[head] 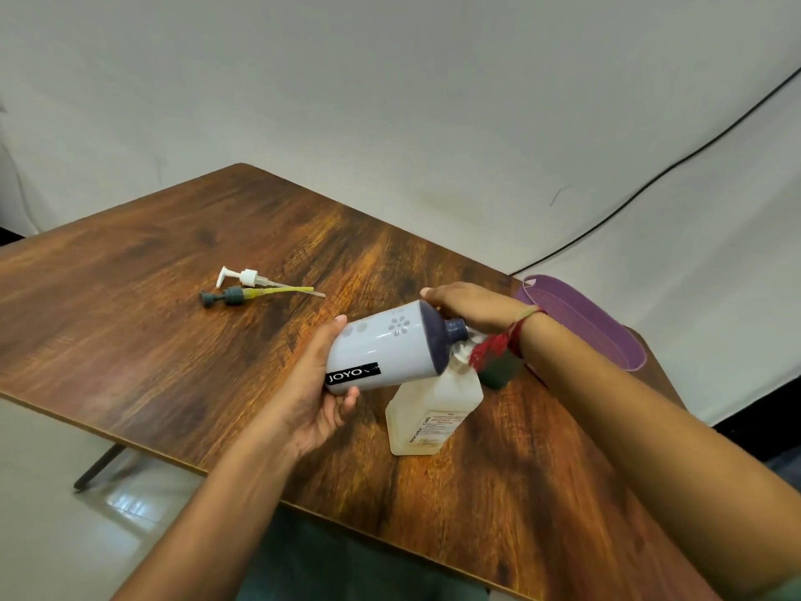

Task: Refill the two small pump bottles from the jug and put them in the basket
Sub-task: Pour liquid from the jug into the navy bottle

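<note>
**Tilting the jug over the pale bottle**

Head view: the lavender plastic jug with a dark purple shoulder and neck (pixel 381 349) lies almost on its side in the air above the brown wood-grain table (pixel 173 275). It is held at both ends. The left hand (pixel 320 392) cups its base, thumb on top and fingers curled beneath the black label. The right hand (pixel 472 310) grips the dark shoulder from above, with its fingers wrapped round the far side.

The jug's neck points down and right, its mouth just at the open top of the translucent cream square bottle (pixel 433 414) standing on the table. A small dark green bottle (pixel 498 373) stands just behind, partly hidden by the right wrist and its red thread band (pixel 498 344).

Well apart to the left lie a white pump head (pixel 247 277) and a grey-blue pump head with a yellow tube (pixel 229 295), side by side. The purple oval basket (pixel 585 318) sits at the table's right edge.
</note>
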